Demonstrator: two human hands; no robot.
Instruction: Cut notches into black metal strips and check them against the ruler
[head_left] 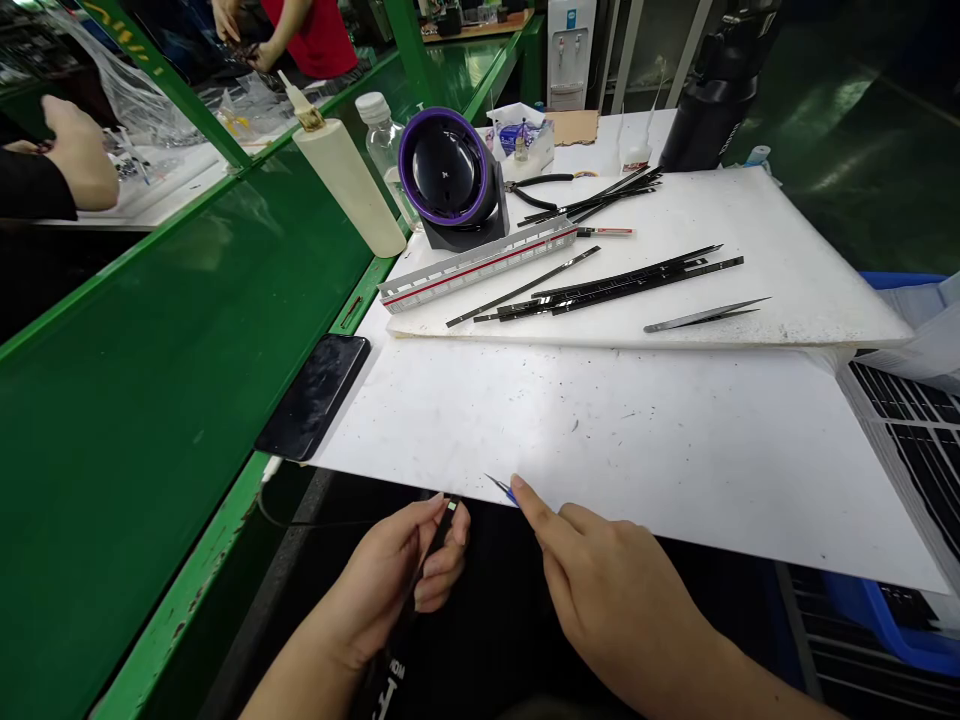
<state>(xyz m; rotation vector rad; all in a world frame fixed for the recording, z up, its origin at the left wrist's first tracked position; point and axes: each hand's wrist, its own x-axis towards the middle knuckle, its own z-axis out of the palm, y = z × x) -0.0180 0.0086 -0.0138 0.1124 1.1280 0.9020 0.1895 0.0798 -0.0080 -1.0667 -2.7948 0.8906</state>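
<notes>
My left hand [401, 560] is closed around a narrow black strip [439, 530], held just off the near table edge. A small pale rectangle shows at the strip's upper end. To its right, my right hand [607, 580] grips a pair of blue tweezers [512, 494] with the index finger laid along it. The fine metal points aim left toward the strip and stay apart from it. Most of the tweezers is hidden under the hand. Further black strips [615, 287] lie in a loose bundle on a white foam board [795, 250], beside a second, metal pair of tweezers [701, 316].
A triangular scale ruler [480, 266] lies before a purple-rimmed fan [448, 170]. Behind are more strips, black-handled pliers [541, 188], a squeeze bottle [352, 190] and a black flask [709, 100]. A phone [313, 396] rests left by the green partition [150, 370]. Other people work beyond it.
</notes>
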